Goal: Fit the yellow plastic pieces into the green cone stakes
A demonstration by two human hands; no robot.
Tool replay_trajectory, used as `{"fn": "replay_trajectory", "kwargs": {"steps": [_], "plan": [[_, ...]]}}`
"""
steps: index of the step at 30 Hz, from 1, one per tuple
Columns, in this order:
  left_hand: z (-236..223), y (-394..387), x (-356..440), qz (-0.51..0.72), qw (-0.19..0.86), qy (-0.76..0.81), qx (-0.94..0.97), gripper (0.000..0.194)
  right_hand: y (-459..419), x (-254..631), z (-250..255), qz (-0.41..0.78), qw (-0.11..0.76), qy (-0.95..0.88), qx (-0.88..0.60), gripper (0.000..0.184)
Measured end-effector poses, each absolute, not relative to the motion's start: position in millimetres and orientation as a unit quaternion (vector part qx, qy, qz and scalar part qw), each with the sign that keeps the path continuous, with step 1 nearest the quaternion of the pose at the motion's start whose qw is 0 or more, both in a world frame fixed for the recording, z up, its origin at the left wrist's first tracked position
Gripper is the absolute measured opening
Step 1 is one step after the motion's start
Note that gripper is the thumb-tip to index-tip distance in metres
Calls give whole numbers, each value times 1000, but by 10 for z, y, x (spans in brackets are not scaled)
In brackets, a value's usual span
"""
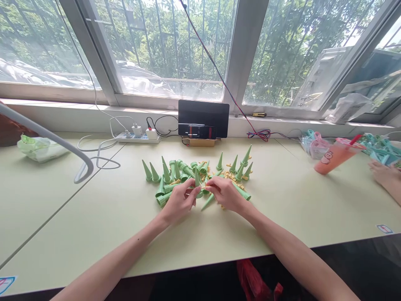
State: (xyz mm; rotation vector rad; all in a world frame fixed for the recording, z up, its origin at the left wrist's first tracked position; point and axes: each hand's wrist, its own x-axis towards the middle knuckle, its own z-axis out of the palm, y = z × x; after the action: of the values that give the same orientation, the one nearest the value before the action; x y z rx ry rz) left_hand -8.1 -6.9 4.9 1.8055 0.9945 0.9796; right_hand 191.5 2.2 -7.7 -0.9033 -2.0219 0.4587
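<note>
Over the pile, my left hand (182, 200) is closed on a green plastic watering spike (197, 177), point upward. Close to it, my right hand (228, 195) pinches a small yellow plastic piece (203, 187) against the side of that spike. How far the piece sits in the spike is hidden by my fingers. Around both hands are several more green spikes (166, 173), some standing on their bases and some lying down. Loose yellow pieces (230, 176) are scattered among them. A few standing spikes (245, 156) at the right have yellow pieces at their sides.
A dark tablet (203, 110) with a phone (200, 132) before it stands behind the pile. At left are a power strip (140, 139), a grey curved tube (62, 138) and a plastic bag (40, 148). A drink cup (333, 158) and another person's hand (384, 173) are at right.
</note>
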Motion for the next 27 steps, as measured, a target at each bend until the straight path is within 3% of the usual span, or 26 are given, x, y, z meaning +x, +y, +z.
{"fn": "replay_trajectory", "kwargs": {"steps": [14,27], "plan": [[40,-78,-68,406,394,386,729,34,9,1911,-31,173,404,-819,-368,39],[76,-55,-81,413,383,392,727,27,-5,1933,6,165,420,-813,-368,22]]}}
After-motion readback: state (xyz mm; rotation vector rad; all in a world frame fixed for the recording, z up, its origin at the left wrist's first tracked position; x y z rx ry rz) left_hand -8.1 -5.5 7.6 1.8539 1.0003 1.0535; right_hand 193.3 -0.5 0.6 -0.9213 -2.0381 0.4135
